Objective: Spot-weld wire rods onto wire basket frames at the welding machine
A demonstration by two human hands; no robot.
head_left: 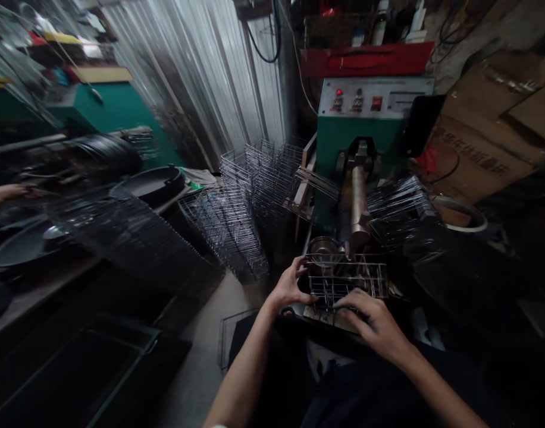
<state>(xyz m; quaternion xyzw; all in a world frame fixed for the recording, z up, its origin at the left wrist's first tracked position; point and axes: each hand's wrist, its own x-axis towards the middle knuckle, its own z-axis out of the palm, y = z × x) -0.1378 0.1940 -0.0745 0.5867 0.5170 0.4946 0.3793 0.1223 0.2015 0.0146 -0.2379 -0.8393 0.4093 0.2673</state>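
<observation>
A small wire rack [348,278] of thin metal rods lies below the welding machine's upright metal electrode [358,205]. My left hand [290,285] grips the left end of the rack, with its fingers at the far corner and the thumb along the near side. At the near edge, my right hand [370,318] has its fingers bent against the rods; whether a small piece lies between the fingertips is too dark to see. Just behind the rack, by the electrode's foot, is a round metal part [323,245].
The green machine [344,142] carries a lit red lamp. Tall stacks of wire grids [241,208] stand left of it, with bundled wire pieces [400,205] at right. Cardboard boxes [491,131] fill the back right. Another person's hand [7,193] shows at far left.
</observation>
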